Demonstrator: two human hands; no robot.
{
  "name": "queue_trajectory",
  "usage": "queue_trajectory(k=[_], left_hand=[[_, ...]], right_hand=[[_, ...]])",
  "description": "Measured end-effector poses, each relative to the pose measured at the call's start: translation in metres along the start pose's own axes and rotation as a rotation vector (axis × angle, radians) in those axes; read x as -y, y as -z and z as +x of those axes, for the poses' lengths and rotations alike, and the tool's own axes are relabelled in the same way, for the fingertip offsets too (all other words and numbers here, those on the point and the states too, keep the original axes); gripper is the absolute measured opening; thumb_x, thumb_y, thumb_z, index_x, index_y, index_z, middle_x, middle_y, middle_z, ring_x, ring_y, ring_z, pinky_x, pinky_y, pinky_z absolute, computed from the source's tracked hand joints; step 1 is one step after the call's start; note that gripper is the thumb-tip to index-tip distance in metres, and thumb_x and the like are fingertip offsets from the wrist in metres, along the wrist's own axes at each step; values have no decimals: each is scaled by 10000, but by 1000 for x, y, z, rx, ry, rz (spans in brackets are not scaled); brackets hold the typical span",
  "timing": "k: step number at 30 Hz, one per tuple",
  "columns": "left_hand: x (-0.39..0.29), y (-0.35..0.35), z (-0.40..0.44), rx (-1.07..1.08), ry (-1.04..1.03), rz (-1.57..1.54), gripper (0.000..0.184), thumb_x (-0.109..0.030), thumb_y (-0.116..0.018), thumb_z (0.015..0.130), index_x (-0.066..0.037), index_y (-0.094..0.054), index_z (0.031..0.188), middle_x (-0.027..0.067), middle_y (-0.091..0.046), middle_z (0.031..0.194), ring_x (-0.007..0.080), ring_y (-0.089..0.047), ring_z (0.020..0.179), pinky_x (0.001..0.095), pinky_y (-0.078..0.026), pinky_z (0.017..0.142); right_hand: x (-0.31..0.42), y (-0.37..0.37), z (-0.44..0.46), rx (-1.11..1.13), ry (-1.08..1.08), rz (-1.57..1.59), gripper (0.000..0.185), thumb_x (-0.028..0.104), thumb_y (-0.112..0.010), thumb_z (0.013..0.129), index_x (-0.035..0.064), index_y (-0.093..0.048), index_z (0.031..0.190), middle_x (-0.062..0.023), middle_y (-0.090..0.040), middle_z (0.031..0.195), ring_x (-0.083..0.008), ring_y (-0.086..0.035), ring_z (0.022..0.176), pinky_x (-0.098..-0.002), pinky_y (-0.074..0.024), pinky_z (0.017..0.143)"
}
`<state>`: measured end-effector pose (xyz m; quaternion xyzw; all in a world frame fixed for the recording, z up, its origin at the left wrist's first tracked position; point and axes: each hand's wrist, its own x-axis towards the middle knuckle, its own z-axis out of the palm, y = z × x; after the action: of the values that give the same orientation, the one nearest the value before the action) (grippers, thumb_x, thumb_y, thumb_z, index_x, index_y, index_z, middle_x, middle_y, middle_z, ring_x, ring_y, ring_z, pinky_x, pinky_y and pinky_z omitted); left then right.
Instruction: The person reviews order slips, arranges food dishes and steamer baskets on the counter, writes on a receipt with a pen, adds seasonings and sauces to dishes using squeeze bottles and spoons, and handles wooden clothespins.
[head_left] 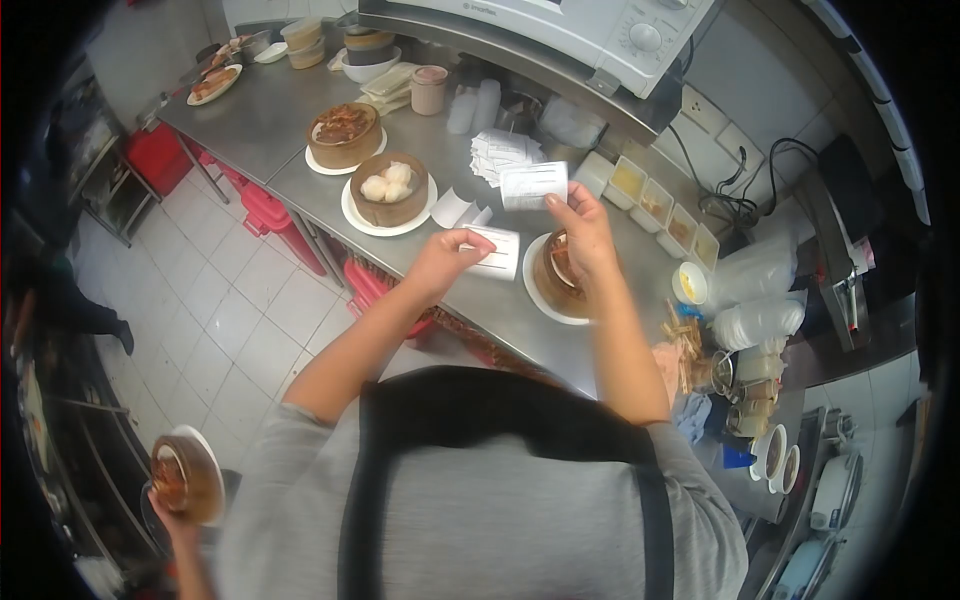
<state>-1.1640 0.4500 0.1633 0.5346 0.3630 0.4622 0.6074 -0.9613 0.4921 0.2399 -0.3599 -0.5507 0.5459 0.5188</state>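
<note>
A printed paper slip [497, 262] is pinched in my left hand [440, 265], over the front of the steel table. Higher and to the right, my right hand [585, 228] grips another printed slip [533, 187] between thumb and fingers. Partly hidden under my right hand is a bamboo steamer [552, 278] of brown food on a white plate [541, 304]. Left of my hands, a steamer with several pale dumplings [387, 184] rests on a plate. Behind it stands a steamer of brown pieces [342, 125]. A curled slip [455, 209] lies beside the dumpling plate.
A pile of slips [502, 152] lies behind my hands. Small sauce tubs [652, 205] line the right side, near a white oven [600, 40] on a shelf. At lower left, another person's hand [178, 520] holds a plated steamer [190, 478]. Red bins [262, 208] stand below.
</note>
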Motion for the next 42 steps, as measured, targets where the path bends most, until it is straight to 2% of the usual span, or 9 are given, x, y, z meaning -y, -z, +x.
queue_trajectory(k=[10,15,17,23,25,27,34,39,42], left_hand=[[-59,-9,37,-14,71,-609,314,-219,-545,891,17,-571,1098,90,-601,1096,171,-569,986,315,-435,868],[-88,-5,63,-222,-338,-4,180,-9,-642,787,8,-603,963,54,-632,928,108,-584,845,260,-470,762],[-101,-7,58,-297,-387,105,153,15,-644,780,10,-597,925,59,-629,930,111,-588,842,258,-475,757],[-113,9,59,-319,-493,-252,225,-113,-616,855,22,-608,1034,63,-628,942,81,-567,848,226,-458,754],[-127,14,47,-198,-508,-413,382,-281,-443,961,30,-552,1154,114,-598,1055,150,-557,1004,281,-423,897],[-126,24,39,-179,-533,-447,501,-344,-334,986,95,-500,1162,150,-548,1164,211,-526,1086,348,-400,949],[-109,21,33,-449,-621,-249,287,-74,-642,809,14,-560,1070,112,-598,1064,127,-544,1033,245,-425,876],[-62,60,24,-756,-534,246,504,10,-634,742,-17,-450,1210,134,-571,1130,186,-590,984,295,-471,832],[-62,49,-14,-827,-516,425,634,54,-594,772,-79,-293,1314,155,-582,1070,206,-594,990,296,-490,836]], right_hand=[[13,-4,-2,118,3,13,402,-60,-506,850,-13,-434,1243,-112,-612,1100,-152,-572,1004,-264,-447,864],[39,-15,-10,-37,326,-98,442,-99,-510,792,43,-499,1210,-104,-614,1075,-186,-602,961,-279,-474,839],[66,-2,-2,102,710,-920,438,-114,-522,739,97,-601,1113,-106,-611,1051,-240,-614,935,-289,-490,805],[132,-18,30,296,806,-972,504,-134,-543,680,137,-648,1092,-88,-622,1072,-240,-592,1006,-293,-490,856],[141,-25,42,148,833,-883,402,-122,-525,721,94,-660,1033,-101,-624,1026,-226,-616,928,-287,-491,812],[130,-25,52,39,710,-577,363,-114,-515,764,48,-648,1061,-99,-588,1079,-166,-580,964,-250,-472,813],[60,-64,52,207,524,-470,361,-53,-547,793,22,-596,1143,-72,-533,1126,-123,-536,976,-228,-440,833],[-14,-67,80,191,107,-165,285,34,-595,785,32,-579,1070,-77,-577,1058,-153,-593,852,-248,-475,730],[-95,-44,110,384,129,-1086,427,226,-615,797,86,-474,1176,-131,-577,1099,-264,-612,856,-387,-477,763]])
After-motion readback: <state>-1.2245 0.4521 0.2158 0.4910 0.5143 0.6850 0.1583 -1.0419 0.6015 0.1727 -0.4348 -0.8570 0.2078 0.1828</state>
